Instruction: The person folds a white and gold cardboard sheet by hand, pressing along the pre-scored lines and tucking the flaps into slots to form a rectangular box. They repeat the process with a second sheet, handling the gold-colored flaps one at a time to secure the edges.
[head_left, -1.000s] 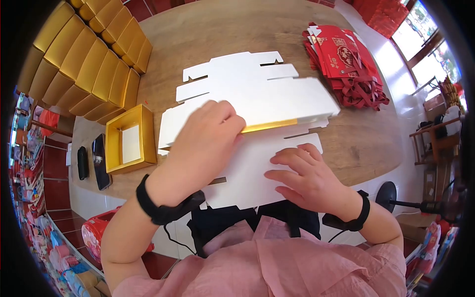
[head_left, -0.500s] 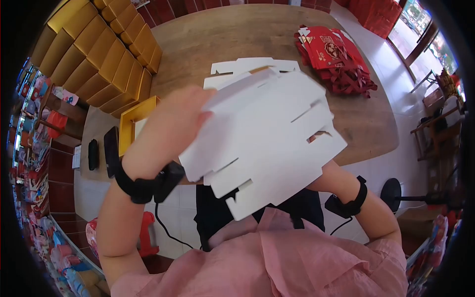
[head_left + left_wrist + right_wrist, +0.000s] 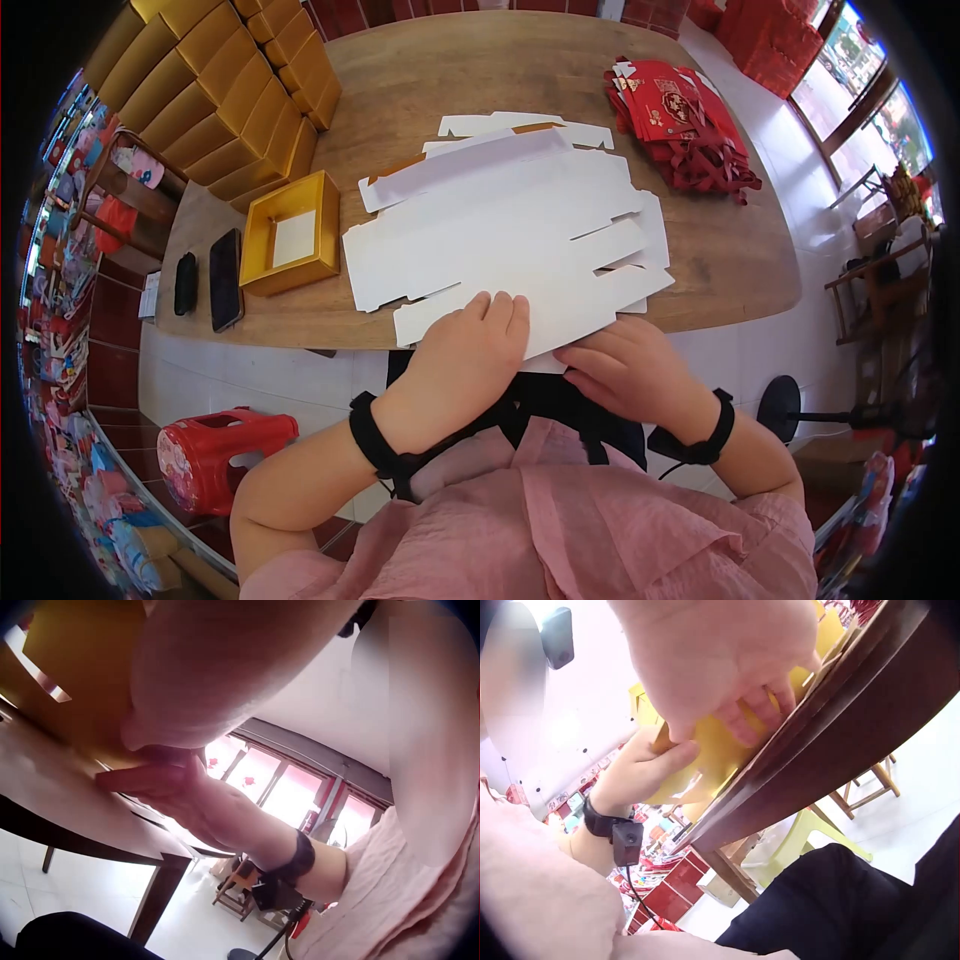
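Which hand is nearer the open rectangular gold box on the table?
Left. The left hand holds the white cardboard sheet, right of the box; the right hand is farther right, by the sheet's near edge.

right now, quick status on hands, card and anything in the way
Left fingers pinching upper white card; right fingers at its near edge; gold box apart, to left.

The brown wooden worktop (image 3: 480, 60) lies free beyond the overlapping white cardboard blanks (image 3: 480, 235), and a lane runs between them and the heap of red printed bags (image 3: 685, 125) on the right. On the left, the square gold cardboard box (image 3: 290, 278) just beside the blanks leaves a narrow gap; behind it, the tall stack of gold boxes (image 3: 220, 95) blocks passage. The left hand (image 3: 465, 355) and right hand (image 3: 632, 368) bar the blanks' near edge.
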{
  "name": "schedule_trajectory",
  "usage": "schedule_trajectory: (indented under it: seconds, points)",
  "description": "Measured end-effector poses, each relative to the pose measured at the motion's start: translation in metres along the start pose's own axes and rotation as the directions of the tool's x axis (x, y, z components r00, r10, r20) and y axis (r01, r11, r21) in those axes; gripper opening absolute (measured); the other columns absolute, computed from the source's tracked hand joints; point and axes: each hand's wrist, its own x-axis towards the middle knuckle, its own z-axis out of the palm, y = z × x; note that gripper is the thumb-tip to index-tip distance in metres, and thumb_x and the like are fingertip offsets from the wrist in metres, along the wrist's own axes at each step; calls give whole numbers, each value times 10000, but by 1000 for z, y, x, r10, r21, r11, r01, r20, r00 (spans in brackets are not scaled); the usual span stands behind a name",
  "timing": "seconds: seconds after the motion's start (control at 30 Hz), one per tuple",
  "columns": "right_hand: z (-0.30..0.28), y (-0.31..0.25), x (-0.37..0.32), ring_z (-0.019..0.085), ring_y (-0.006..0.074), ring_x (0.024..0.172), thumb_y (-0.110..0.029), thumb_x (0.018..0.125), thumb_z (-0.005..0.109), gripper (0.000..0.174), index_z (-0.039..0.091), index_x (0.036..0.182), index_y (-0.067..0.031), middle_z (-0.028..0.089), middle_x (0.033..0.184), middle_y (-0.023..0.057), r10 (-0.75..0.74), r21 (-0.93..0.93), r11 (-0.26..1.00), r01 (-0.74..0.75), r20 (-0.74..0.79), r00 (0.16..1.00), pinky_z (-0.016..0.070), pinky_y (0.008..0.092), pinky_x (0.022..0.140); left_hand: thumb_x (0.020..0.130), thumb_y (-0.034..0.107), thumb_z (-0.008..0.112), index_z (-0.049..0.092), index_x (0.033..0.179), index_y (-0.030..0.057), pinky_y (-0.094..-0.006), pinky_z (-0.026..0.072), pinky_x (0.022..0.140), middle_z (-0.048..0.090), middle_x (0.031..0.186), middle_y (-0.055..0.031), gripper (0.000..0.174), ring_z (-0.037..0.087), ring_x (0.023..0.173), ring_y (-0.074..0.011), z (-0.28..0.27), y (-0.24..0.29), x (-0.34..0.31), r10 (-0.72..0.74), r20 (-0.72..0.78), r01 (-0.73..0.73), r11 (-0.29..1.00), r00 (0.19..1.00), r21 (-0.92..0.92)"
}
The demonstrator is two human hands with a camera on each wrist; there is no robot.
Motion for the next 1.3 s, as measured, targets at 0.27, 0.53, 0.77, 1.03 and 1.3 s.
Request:
schedule_trajectory:
  seconds: [0.27,0.53,0.77,1.03,1.3]
  points:
    - [-15,26,13,605,247,1067,-74,686,745,492,646,1165,-128,647,1034,52,160,-215,965,-149,35,987,440,439,887,820,20,597,593,1252,42,-403,525,849,623,1075,-148,432,601,1056,-329,0,-23,-6,57,-6,-57,980,998,-191]
    - [-39,47,65,669,281,784,-307,834,660,244,743,898,-86,696,818,122,462,-125,881,-456,434,774,507,416,774,871,146,702,672,1078,57,-390,526,738,698,858,-161,227,663,770,-328,-14,-68,39,-62,252,191,828,966,-527]
    - [-20,74,72,677,291,873,-422,796,696,359,683,922,-85,705,861,113,528,-366,839,-403,361,769,489,411,790,781,317,798,614,923,-7,-396,527,732,685,840,-175,399,670,790,-331,-18,-77,69,-195,343,249,960,919,-124]
    - [-16,79,68,666,287,907,-335,755,762,415,617,1020,-51,698,927,119,509,-96,859,-503,269,818,479,387,810,805,285,784,608,983,-16,-372,514,696,681,843,-163,392,661,776,-288,-9,-86,65,-172,279,251,927,945,-279]
    - [-26,64,75,642,307,768,-205,789,687,229,664,847,15,666,787,166,522,68,790,-609,446,727,503,383,716,846,204,732,689,917,-36,-336,483,628,650,708,-115,254,590,631,-190,-22,-86,62,-111,494,379,789,862,-483]
